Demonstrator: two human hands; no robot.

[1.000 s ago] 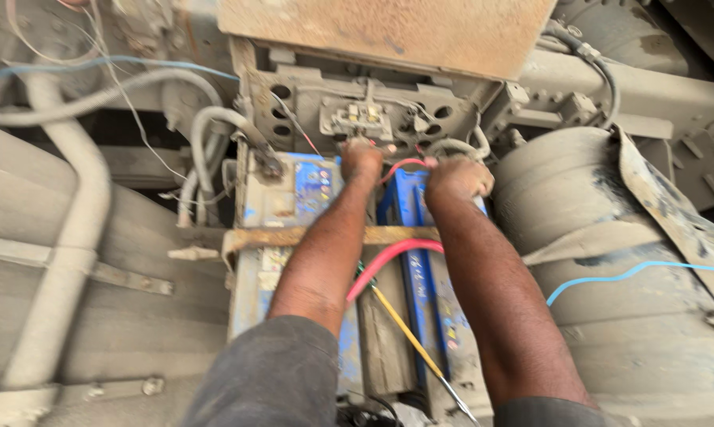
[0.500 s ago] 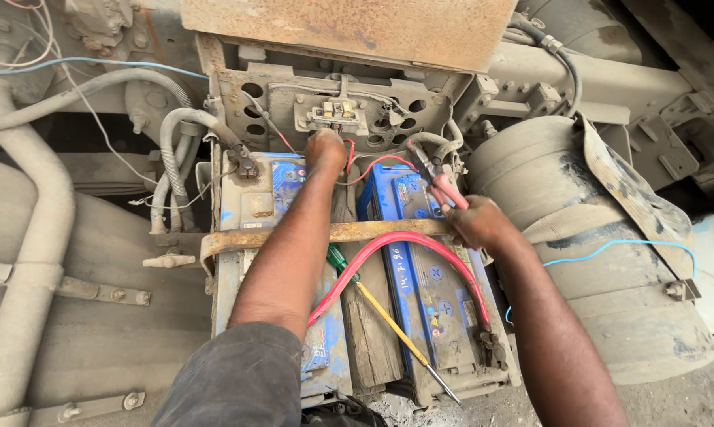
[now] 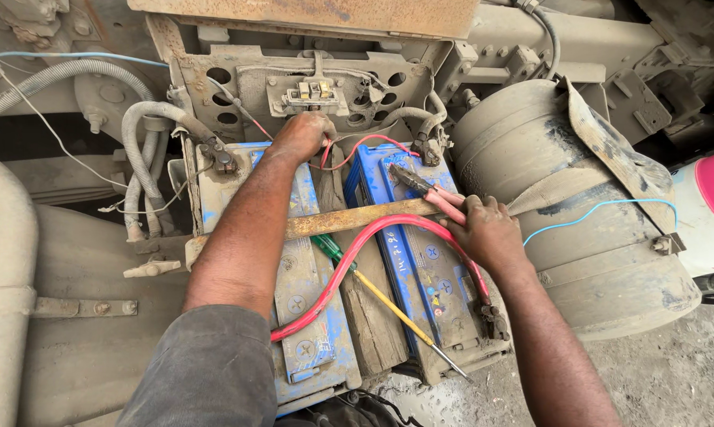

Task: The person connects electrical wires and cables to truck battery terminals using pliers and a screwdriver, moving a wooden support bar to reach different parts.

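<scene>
With pink-handled pliers (image 3: 429, 192) being held closed-fisted in the right hand (image 3: 489, 234) over the right blue battery (image 3: 420, 261) and thin red wire (image 3: 355, 150) being pinched by the left hand (image 3: 303, 136), a short is being risked if terminals are bridged.

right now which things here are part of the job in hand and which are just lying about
In use: left hand on thin red wire; right hand holding red-handled pliers; blue batteries.

Lying about: green-handled screwdriver; dusty tank; grey hoses.
</scene>
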